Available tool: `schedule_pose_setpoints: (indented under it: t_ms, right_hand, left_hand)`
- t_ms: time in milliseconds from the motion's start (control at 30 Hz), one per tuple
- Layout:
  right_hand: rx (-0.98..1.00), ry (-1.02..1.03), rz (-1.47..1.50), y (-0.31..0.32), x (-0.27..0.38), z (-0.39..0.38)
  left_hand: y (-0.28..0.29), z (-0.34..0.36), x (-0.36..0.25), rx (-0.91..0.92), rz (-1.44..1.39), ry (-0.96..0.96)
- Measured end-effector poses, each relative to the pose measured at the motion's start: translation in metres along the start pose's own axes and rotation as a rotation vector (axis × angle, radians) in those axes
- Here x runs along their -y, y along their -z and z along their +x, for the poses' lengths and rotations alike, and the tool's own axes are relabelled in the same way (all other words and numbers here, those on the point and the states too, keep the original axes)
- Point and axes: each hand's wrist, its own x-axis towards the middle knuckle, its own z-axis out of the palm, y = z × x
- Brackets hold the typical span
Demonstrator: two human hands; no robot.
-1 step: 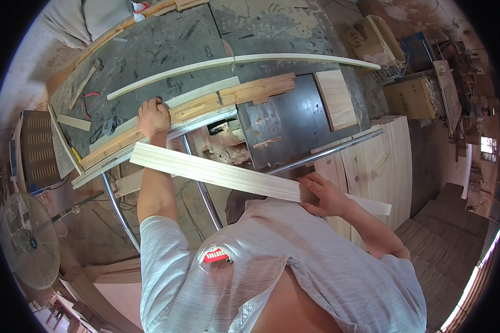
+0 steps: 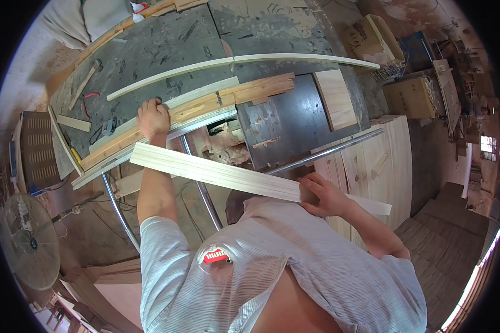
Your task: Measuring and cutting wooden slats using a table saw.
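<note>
The fingers (image 2: 146, 107) of the left hand (image 2: 154, 117) are curling over the brown bar (image 2: 205, 106) at ten o'clock; whether they are gripping it or only pressing, I cannot tell. Should that hold be too light, the bar could be sliding along the strips beside it. From nine o'clock the pale board (image 2: 222, 174) is slanting across the middle toward four o'clock, its left end crossing above the left forearm (image 2: 158, 194); whether the two are touching is not showing. A twist there could be scraping the skin. Next, the board is passing over a metal rail (image 2: 208, 200), and a dip of that end could be knocking or denting it. Toward four o'clock the right hand (image 2: 326, 195) is clamping its fingers on the board, close to the shirt (image 2: 266, 222). Only this hand is clearly holding the wood, well off its left end, so a loosening grip could be letting that end swing or drop.
</note>
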Motion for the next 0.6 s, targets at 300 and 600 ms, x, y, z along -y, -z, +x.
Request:
schedule_pose_setpoints:
  t_ms: [300, 600]
  right_hand:
    - [-0.016, -0.005, -0.004, 0.002, 0.001, 0.000]
    - [-0.006, -0.029, -0.008, 0.006, -0.003, 0.013]
  left_hand:
    - [-0.002, 0.000, 0.002, -0.003, -0.038, -0.008]
    - [0.006, -0.001, 0.003, -0.135, -0.134, -0.159]
